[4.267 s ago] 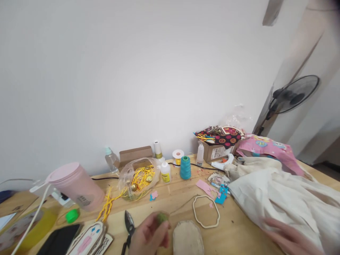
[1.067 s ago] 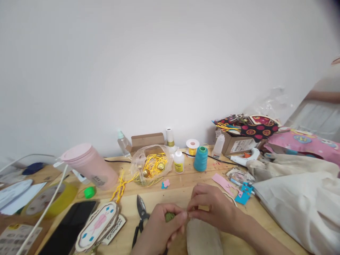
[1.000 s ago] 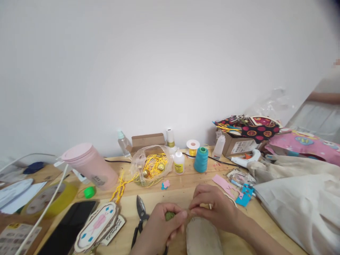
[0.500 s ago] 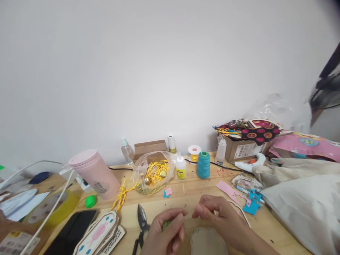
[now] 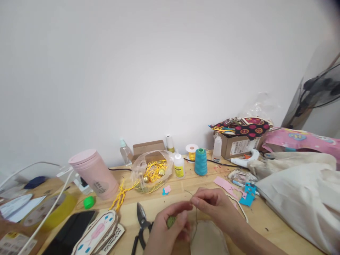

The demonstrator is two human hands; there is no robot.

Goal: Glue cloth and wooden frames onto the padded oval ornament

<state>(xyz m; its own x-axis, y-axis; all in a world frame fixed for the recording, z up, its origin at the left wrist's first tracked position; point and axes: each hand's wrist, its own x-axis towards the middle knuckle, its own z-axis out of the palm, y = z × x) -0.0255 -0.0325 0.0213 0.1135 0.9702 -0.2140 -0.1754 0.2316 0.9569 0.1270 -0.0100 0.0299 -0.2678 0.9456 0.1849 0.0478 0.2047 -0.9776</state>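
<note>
My left hand is closed around a small green ball of yarn, mostly hidden by the fingers. Thumb and forefinger of my right hand pinch a thin green strand, close to the left fingertips. A short end of it sticks up past the pinch, and the rest hangs below. Under both hands lies a beige rounded fabric piece with a stitched-looking edge. To the left of my left hand, black-handled shears lie on the wooden table.
Behind are a bag of yellow cords and gold bells, a glue bottle and a teal thread cone. Pink cut scraps and a pale cloth bag lie right. A pink tumbler and phone stand left.
My hands have come together and the right one now visibly pinches the green strand, which shows more clearly. The green ball shows more in my left hand. The view has shifted slightly right.
</note>
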